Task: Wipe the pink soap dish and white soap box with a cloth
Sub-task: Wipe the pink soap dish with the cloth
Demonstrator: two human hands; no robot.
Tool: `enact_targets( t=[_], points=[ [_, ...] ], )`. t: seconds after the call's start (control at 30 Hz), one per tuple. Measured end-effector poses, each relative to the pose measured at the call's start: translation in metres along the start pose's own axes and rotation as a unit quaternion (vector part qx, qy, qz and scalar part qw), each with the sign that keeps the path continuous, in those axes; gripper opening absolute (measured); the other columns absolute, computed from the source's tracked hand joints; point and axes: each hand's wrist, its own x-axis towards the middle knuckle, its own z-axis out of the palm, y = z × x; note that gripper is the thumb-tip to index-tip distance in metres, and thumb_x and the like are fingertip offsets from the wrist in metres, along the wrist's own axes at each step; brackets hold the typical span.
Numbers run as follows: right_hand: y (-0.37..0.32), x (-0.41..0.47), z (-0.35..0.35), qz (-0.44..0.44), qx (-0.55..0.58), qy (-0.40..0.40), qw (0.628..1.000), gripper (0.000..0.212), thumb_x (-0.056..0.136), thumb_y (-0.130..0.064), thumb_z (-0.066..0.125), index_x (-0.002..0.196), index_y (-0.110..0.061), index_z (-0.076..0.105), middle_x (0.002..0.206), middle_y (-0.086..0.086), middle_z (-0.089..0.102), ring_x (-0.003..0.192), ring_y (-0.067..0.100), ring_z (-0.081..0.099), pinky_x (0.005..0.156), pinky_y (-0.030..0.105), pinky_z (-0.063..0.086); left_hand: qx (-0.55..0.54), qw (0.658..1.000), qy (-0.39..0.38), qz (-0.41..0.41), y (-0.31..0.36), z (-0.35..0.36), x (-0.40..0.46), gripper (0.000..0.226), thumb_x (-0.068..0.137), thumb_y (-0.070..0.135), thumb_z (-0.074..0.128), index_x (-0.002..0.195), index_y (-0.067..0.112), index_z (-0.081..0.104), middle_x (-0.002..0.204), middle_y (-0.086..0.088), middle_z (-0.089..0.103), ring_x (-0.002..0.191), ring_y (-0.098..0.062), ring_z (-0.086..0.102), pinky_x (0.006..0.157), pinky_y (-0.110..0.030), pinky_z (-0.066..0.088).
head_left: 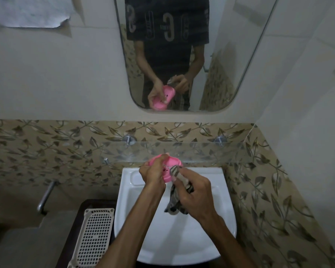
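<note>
We hold the pink soap dish [173, 167] tilted above the sink [217, 190], left hand [153, 174] gripping its edge (exposing the hollow), while our right hand [194, 192] pinches the striped cloth [177, 198] against it; no white soap box visible.

Both forearms are being extended forward and converged. The left hand [152, 172] is being kept curled, fingers wrapped around a held object. The right hand [196, 192] is being clenched around a gripped item, knuckles turned upward.
</note>
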Motion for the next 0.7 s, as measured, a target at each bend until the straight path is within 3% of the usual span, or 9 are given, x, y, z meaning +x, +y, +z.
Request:
enact_targets(
  t=[0.07,0.17,0.3,0.37,0.53,0.63,0.7],
  points=[
    [-0.004,-0.004,0.004,-0.007,0.005,-0.005,1.000,0.022,0.091,-0.016,0.065,0.111,-0.022,0.073,0.083,-0.002,0.075,0.066,0.007,0.064,0.061,0.029,0.056,-0.001,1.000,0.001,0.000,-0.001,0.000,0.002,0.034,0.072,0.005,0.090,0.098,0.001,0.068,0.081,-0.010,0.070,0.059,-0.021,0.066,0.044,-0.022,0.051],
    [0.000,-0.002,0.003,0.082,0.041,0.043,0.995,0.013,0.097,-0.025,0.064,0.105,-0.022,0.074,0.080,-0.003,0.074,0.068,0.008,0.068,0.062,0.035,0.058,-0.003,1.000,0.005,0.001,-0.003,0.000,0.001,0.035,0.071,0.006,0.090,0.098,0.002,0.068,0.083,-0.010,0.070,0.058,-0.021,0.065,0.039,-0.020,0.048],
    [-0.008,-0.008,0.009,0.034,0.022,-0.013,0.999,0.016,0.096,-0.019,0.065,0.108,-0.025,0.072,0.075,-0.010,0.068,0.061,0.002,0.059,0.055,0.022,0.050,-0.010,1.000,0.009,-0.007,-0.003,-0.004,0.003,0.041,0.071,0.006,0.090,0.105,0.000,0.070,0.084,-0.009,0.071,0.062,-0.021,0.068,0.044,-0.022,0.051],
    [-0.008,-0.007,0.009,0.068,0.043,0.009,0.997,0.013,0.096,-0.017,0.067,0.107,-0.020,0.074,0.078,-0.013,0.068,0.065,0.000,0.061,0.060,0.021,0.050,-0.011,1.000,0.007,-0.003,-0.003,-0.002,0.004,0.043,0.071,0.007,0.090,0.108,-0.002,0.070,0.084,-0.009,0.071,0.062,-0.021,0.067,0.044,-0.022,0.051],
    [-0.025,-0.007,0.014,0.116,0.082,0.053,0.988,0.016,0.089,-0.042,0.078,0.097,-0.036,0.065,0.084,-0.014,0.070,0.073,0.007,0.070,0.065,0.020,0.057,-0.029,1.000,0.002,-0.001,-0.004,0.000,-0.003,0.047,0.073,0.007,0.088,0.115,-0.003,0.069,0.094,-0.015,0.073,0.069,-0.025,0.069,0.056,-0.027,0.055],
    [-0.022,-0.002,0.011,0.199,0.123,0.103,0.967,0.016,0.083,-0.040,0.079,0.088,-0.034,0.064,0.082,-0.012,0.070,0.070,0.005,0.067,0.062,0.019,0.056,-0.049,0.999,-0.020,-0.014,-0.002,-0.002,-0.009,0.040,0.078,0.004,0.081,0.116,0.000,0.068,0.086,-0.010,0.071,0.063,-0.023,0.068,0.046,-0.024,0.053],
    [-0.015,0.004,0.005,0.281,0.196,0.118,0.932,0.015,0.081,-0.035,0.079,0.085,-0.027,0.067,0.078,-0.007,0.071,0.067,0.007,0.066,0.059,0.022,0.056,-0.051,0.997,-0.047,-0.039,0.004,-0.008,-0.011,0.029,0.083,0.006,0.073,0.112,0.003,0.066,0.085,-0.011,0.070,0.062,-0.024,0.069,0.049,-0.025,0.055]
  ],
)
